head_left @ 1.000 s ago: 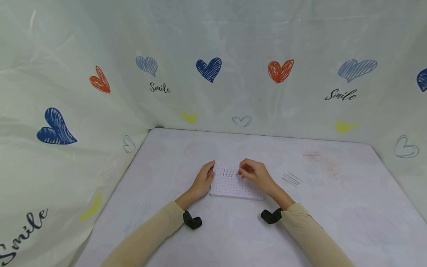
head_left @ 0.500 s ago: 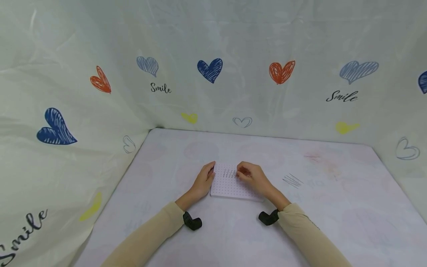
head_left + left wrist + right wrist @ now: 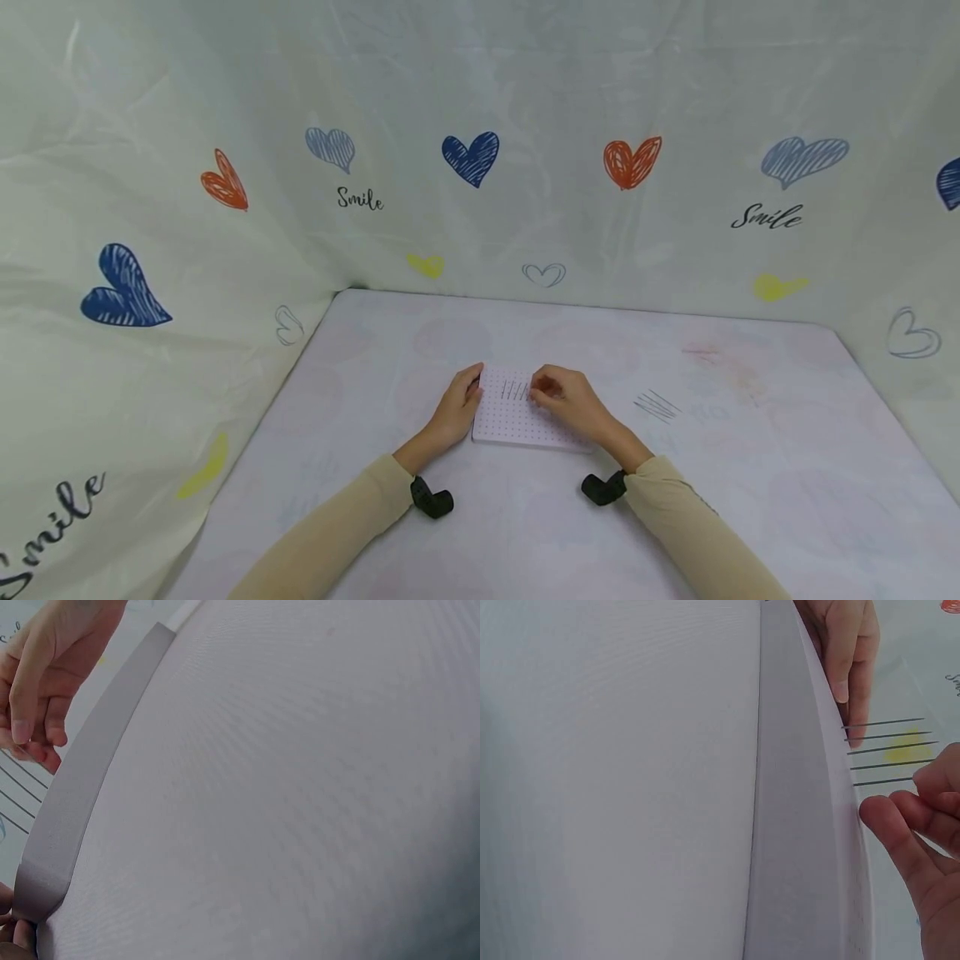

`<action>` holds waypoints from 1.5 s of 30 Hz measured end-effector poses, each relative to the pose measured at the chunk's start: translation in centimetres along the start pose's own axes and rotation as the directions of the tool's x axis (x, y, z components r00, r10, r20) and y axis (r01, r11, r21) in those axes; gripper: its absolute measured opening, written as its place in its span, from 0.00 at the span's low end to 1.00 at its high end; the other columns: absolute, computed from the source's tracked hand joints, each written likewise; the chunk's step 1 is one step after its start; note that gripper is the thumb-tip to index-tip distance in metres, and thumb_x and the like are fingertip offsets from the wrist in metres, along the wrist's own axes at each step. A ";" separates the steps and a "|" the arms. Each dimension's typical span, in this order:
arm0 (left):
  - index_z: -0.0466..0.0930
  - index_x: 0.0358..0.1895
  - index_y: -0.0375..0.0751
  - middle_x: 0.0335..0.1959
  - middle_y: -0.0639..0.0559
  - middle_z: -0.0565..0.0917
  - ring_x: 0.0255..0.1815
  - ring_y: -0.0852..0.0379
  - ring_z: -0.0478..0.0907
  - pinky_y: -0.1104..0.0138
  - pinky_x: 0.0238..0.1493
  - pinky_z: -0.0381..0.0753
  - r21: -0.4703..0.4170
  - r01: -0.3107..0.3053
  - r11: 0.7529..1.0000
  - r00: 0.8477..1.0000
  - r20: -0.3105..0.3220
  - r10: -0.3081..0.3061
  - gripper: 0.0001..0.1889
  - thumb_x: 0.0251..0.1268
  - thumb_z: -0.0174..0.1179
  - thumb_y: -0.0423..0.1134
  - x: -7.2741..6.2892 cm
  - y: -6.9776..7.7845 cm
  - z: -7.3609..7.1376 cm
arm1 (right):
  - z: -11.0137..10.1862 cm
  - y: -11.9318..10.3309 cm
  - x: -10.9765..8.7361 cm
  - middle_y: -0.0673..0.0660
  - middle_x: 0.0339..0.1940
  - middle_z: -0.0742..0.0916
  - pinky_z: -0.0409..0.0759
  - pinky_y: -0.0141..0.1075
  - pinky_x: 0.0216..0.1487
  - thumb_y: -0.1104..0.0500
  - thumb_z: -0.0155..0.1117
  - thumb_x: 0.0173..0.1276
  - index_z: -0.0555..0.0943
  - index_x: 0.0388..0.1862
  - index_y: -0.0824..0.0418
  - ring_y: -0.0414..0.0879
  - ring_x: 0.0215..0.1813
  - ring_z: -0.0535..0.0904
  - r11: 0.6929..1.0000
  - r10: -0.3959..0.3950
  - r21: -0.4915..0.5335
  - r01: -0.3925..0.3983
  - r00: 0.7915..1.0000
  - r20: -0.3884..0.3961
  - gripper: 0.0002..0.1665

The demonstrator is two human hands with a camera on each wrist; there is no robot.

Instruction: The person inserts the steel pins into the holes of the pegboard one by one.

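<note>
A white board with a grid of small holes (image 3: 502, 423) lies on the table in the head view. Along its far part, several thin dark rods (image 3: 889, 751) stand upright in a row. My left hand (image 3: 452, 410) grips the board's left edge, thumb on the near side of the fingers. Over the board, my right hand (image 3: 573, 405) pinches the upper part of the thin rod at the right end of the row. In the right wrist view its thumb and index finger (image 3: 937, 776) are at that rod's tip. The board's side wall (image 3: 90, 750) crosses the left wrist view.
Several loose thin rods (image 3: 657, 406) lie on the white table (image 3: 517, 533) to the right of the board. A reddish smudge (image 3: 705, 352) marks the tabletop further back. White sheeting with printed hearts (image 3: 555, 225) hangs behind and at the left.
My right hand has shifted slightly left and toward me, over the end of the rod row, then held nearly still. The left hand has stayed on the board's edge.
</note>
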State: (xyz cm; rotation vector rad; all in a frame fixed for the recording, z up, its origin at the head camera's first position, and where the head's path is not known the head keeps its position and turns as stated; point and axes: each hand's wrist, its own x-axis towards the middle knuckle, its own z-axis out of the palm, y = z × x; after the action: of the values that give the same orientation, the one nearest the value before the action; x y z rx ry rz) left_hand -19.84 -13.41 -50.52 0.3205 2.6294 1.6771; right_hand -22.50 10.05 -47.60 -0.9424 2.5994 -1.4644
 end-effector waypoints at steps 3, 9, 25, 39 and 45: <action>0.55 0.75 0.25 0.74 0.32 0.59 0.76 0.42 0.57 0.57 0.74 0.61 0.004 0.000 1.000 1.000 0.000 0.000 0.25 0.79 0.43 0.27 0.0 0.1 0.0 | -0.3 0.0 -0.2 0.54 0.37 0.87 0.85 0.35 0.42 0.68 0.66 0.67 0.82 0.41 0.66 0.44 0.40 0.83 1.000 0.011 0.013 -0.011 1.000 -0.006 0.05; 0.55 0.75 0.25 0.74 0.32 0.59 0.76 0.42 0.58 0.57 0.74 0.61 0.005 0.003 1.000 1.000 -0.005 -0.003 0.25 0.79 0.43 0.27 0.0 0.2 0.0 | -1.1 0.1 -0.4 0.54 0.38 0.86 0.86 0.35 0.42 0.69 0.66 0.67 0.81 0.42 0.67 0.46 0.40 0.83 0.999 0.030 0.011 -0.030 0.999 -0.025 0.06; 0.55 0.75 0.27 0.75 0.33 0.59 0.76 0.42 0.57 0.56 0.74 0.61 0.009 0.025 1.000 1.000 0.003 -0.025 0.25 0.80 0.43 0.28 -0.1 0.3 0.0 | -4.4 2.0 -2.6 0.51 0.32 0.84 0.79 0.30 0.35 0.67 0.68 0.67 0.82 0.39 0.64 0.43 0.34 0.77 0.993 0.049 -0.102 -0.062 0.990 -0.129 0.03; 0.54 0.75 0.26 0.74 0.32 0.59 0.75 0.40 0.57 0.54 0.74 0.61 0.010 0.010 1.000 1.000 0.003 -0.010 0.25 0.79 0.42 0.27 0.0 0.2 0.1 | -8.2 3.8 -6.1 0.51 0.31 0.84 0.77 0.29 0.33 0.65 0.68 0.68 0.82 0.39 0.63 0.43 0.34 0.76 0.959 0.153 -0.207 -0.191 0.970 -0.188 0.03; 0.54 0.75 0.26 0.75 0.32 0.58 0.76 0.41 0.57 0.54 0.74 0.60 -0.008 0.014 1.000 1.000 0.004 -0.014 0.25 0.79 0.42 0.27 -0.1 0.3 0.1 | -9.3 4.4 -7.7 0.54 0.34 0.87 0.78 0.30 0.35 0.64 0.68 0.68 0.84 0.39 0.64 0.44 0.35 0.78 0.944 0.167 -0.244 -0.223 0.959 -0.231 0.04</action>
State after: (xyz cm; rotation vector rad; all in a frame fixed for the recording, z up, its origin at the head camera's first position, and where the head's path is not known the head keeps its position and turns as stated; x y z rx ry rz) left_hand -19.68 -13.27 -50.30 0.3040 2.6151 1.6802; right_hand -21.05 22.80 -47.89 -0.5439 2.9971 -1.2447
